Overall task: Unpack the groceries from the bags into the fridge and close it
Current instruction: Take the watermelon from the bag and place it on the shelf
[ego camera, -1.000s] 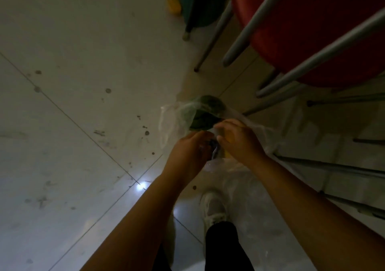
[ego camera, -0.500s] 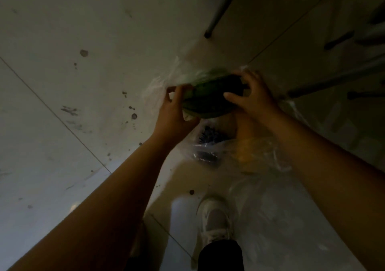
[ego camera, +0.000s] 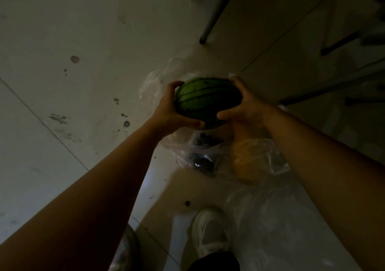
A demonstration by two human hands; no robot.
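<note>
Watermelon (ego camera: 205,102) sits clamped between your 2 hands, left hand (ego camera: 168,112) and right hand (ego camera: 245,106), lifted clear above the plastic bag (ego camera: 210,156) on the floor. You're mid-unpack; next, keep both palms pressed and carry it to the fridge, which isn't in view.

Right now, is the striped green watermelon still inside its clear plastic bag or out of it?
Out. Both hands, left hand and right hand, hold the bare striped green watermelon above the crumpled clear plastic bags.
</note>
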